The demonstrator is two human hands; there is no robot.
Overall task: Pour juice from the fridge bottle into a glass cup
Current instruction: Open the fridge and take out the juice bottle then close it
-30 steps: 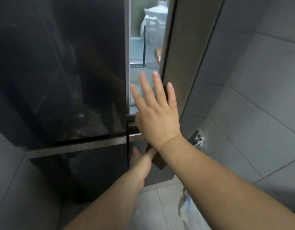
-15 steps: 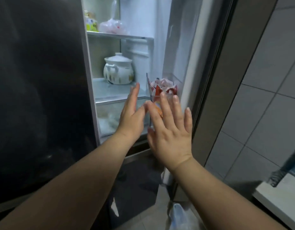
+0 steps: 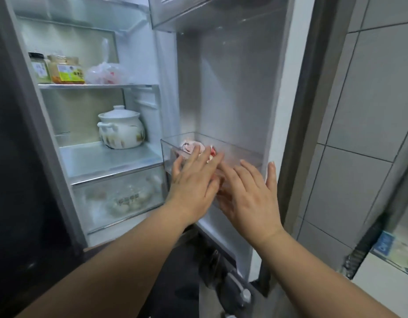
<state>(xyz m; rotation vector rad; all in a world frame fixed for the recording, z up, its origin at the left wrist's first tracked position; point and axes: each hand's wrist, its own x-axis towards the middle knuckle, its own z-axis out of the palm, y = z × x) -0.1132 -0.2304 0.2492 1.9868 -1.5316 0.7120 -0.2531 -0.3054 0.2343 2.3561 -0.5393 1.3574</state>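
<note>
Reaching into the open fridge, I have both hands out in front of the clear door bin (image 3: 244, 150) on the inside of the right door. My left hand (image 3: 194, 180) is flat, its fingers (image 3: 212, 159) loosely spread and laid against the bin's front wall, holding nothing. My right hand (image 3: 251, 198) is beside it, just touching it, palm turned toward the bin, fingers (image 3: 251, 168) splayed and thumb raised, also empty. Inside the bin, above my left hand, sits a crumpled red-and-white packet (image 3: 194, 146). On the shelves to the left stand a white lidded pot (image 3: 120, 129), two jars (image 3: 65, 70) and a plastic bag (image 3: 106, 73). I cannot see a juice bottle or a glass cup anywhere.
</note>
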